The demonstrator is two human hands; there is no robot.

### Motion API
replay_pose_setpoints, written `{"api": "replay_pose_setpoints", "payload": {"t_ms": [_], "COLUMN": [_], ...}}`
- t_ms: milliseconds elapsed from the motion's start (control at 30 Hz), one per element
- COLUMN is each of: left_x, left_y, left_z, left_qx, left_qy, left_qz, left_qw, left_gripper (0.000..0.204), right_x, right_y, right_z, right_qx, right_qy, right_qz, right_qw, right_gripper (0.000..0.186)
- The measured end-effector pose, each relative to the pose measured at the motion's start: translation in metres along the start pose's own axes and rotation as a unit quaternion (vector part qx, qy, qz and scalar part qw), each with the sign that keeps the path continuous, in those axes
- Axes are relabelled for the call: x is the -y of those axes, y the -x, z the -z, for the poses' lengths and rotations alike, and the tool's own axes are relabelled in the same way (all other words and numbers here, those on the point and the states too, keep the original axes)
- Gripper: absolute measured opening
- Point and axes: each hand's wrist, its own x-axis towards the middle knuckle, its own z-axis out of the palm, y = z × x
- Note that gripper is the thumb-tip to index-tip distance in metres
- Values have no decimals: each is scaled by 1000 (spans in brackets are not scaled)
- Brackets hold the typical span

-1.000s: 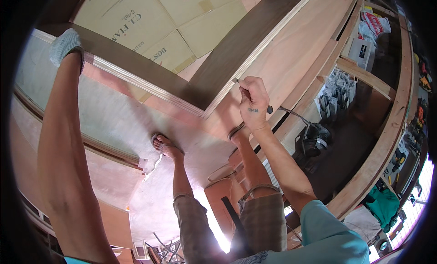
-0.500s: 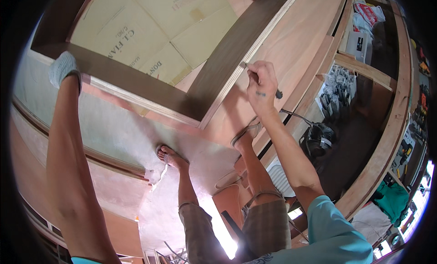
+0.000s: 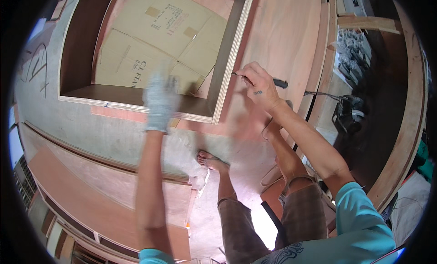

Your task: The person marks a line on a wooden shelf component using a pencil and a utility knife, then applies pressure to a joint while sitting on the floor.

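Observation:
A large open wooden box frame [image 3: 226, 82] with dark brown inner walls and pale plywood edges lies in front of me. My right hand [image 3: 259, 84], bare, is closed around a slim tool with a dark handle [image 3: 280, 83]; its thin tip points left at the frame's right edge. Whether the tip touches the wood I cannot tell. My left hand [image 3: 161, 98] wears a grey knit glove and is over the frame's near edge. Motion smears its fingers, so their pose is unclear. Flattened printed cardboard [image 3: 136, 50] lies inside the frame.
A reddish plywood sheet [image 3: 287, 41] extends right of the frame. Beyond it a wooden-edged compartment holds plastic-wrapped dark parts [image 3: 353, 57] and a black corded power tool [image 3: 349, 114]. My sandalled foot [image 3: 211, 160] stands near the frame. Long boards [image 3: 104, 157] lie at left.
My left hand has moved right from the frame's left corner along its near edge. My right hand still holds the tool by the right edge. The whole view has shifted.

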Motion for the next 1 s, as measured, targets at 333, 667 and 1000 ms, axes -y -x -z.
{"api": "replay_pose_setpoints", "payload": {"t_ms": [333,667,1000], "left_x": [-130,-135,-120], "left_y": [7,-22,-36], "left_z": [-9,-14,-37], "left_qx": [136,151,140], "left_qy": [34,30,-53], "left_qz": [-105,-104,-182], "left_qw": [985,983,972], "left_gripper": [48,65,48], "right_x": [17,-17,-25], "right_y": [2,-9,-25], "right_z": [10,12,1], "right_qx": [46,44,31], "right_qy": [-49,-47,-48], "right_qz": [1,4,-7], "right_qw": [998,998,998], "right_gripper": [23,19,20]}}
